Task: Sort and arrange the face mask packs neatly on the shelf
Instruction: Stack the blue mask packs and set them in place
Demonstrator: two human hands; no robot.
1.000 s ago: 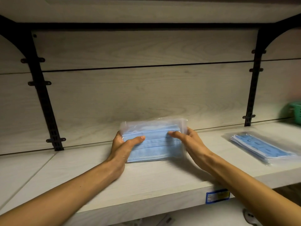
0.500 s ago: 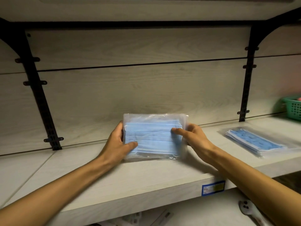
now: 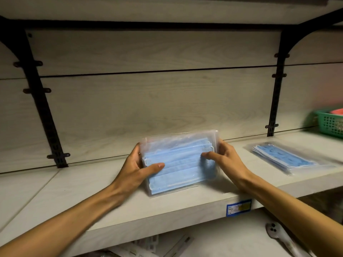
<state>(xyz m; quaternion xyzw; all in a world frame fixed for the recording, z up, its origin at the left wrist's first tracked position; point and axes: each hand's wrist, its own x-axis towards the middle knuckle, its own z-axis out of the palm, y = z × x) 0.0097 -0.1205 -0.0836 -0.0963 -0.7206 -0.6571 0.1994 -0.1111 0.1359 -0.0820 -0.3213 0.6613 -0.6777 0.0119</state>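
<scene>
A clear plastic pack of light blue face masks (image 3: 182, 160) stands tilted on its lower edge in the middle of the pale wooden shelf (image 3: 104, 197). My left hand (image 3: 138, 168) grips its left end, thumb across the front. My right hand (image 3: 223, 159) grips its right end, thumb on the front and fingers behind. A second pack of darker blue masks (image 3: 282, 158) lies flat on the shelf to the right, untouched.
A green plastic basket (image 3: 332, 123) stands at the far right of the shelf. Black brackets (image 3: 46, 108) (image 3: 276, 89) run up the back panel on both sides. A blue and yellow price label (image 3: 238, 207) is on the shelf's front edge. White items lie on the lower shelf.
Both hands have tipped the mask pack from lying nearly flat to standing more upright and drawn it slightly toward the front edge. The view shifted left, showing more of the green basket.
</scene>
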